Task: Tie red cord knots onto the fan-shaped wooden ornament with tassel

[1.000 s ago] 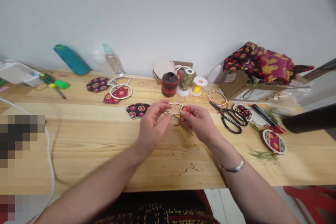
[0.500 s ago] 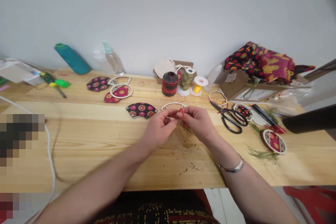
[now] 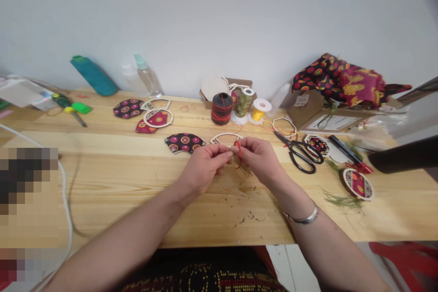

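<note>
My left hand (image 3: 205, 166) is closed in a pinch, its fingertips meeting those of my right hand above the table. Whatever lies between the left fingertips is too small to make out. Between thumb and fingers, my right hand (image 3: 259, 157) pinches a thin red cord (image 3: 239, 149) that loops over the thumb. Olive-green threads (image 3: 246, 172) hang below the right fingers. Just behind the hands lies a pale fan-shaped frame (image 3: 226, 137), partly covered by them. A dark patterned fan-shaped piece (image 3: 184, 143) rests beyond my left hand.
Black-handled scissors (image 3: 303, 155) lie to the right, near a round patterned ornament (image 3: 357, 184). Spools of red-black (image 3: 221, 109), olive (image 3: 244, 104) and yellow thread (image 3: 259, 112) stand at the back. A cardboard box (image 3: 304, 112) holds cloth. A white cable (image 3: 65, 191) runs down the left.
My left hand's fingers have straightened and its thumb now points toward the right fingertips. My right hand stays nearly in place with the red cord.
</note>
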Demonstrator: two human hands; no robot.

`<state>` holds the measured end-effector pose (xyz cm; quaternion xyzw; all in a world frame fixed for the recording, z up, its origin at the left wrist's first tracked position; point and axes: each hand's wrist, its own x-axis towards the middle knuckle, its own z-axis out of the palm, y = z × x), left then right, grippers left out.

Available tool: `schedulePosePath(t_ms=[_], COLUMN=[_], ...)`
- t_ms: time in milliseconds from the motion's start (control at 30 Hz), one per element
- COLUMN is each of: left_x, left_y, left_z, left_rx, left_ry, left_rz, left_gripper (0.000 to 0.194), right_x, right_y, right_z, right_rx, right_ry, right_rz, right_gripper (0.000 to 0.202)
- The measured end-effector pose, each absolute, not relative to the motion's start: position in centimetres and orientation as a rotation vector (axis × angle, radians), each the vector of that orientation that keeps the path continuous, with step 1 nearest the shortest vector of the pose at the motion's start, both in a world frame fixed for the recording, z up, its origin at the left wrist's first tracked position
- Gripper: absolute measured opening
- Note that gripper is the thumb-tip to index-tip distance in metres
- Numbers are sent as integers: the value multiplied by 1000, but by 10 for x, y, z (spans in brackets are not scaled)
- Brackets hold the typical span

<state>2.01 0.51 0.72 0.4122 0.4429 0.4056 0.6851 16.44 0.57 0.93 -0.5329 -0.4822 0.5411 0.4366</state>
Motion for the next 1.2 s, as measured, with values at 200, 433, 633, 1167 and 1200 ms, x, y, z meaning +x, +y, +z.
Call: schedulePosePath(t_ms=[200,433,633,1167,1200], left_x=[20,20,19,19,19], left_y=[6,7,8,10,10], left_z=[11,10,10,8,7], left_rx=[837,840,818,675,664], left_ry=[969,1010,1041,1049,1038], left_rz=[898,917,987,1050,1046], left_gripper=[16,13,16,18,19], right_x=[165,164,171,165,164], right_y=[5,4,5,-13,-14], right_z=[13,14,14,16,15], right_rx=[-1297,-1294,-1340,-1343,-1333], right_ry=[-1188,-1229,-1566,-2087,-2155], right_rz=[1411,1390,1131,454,403], right_gripper=[23,22,20,20,22])
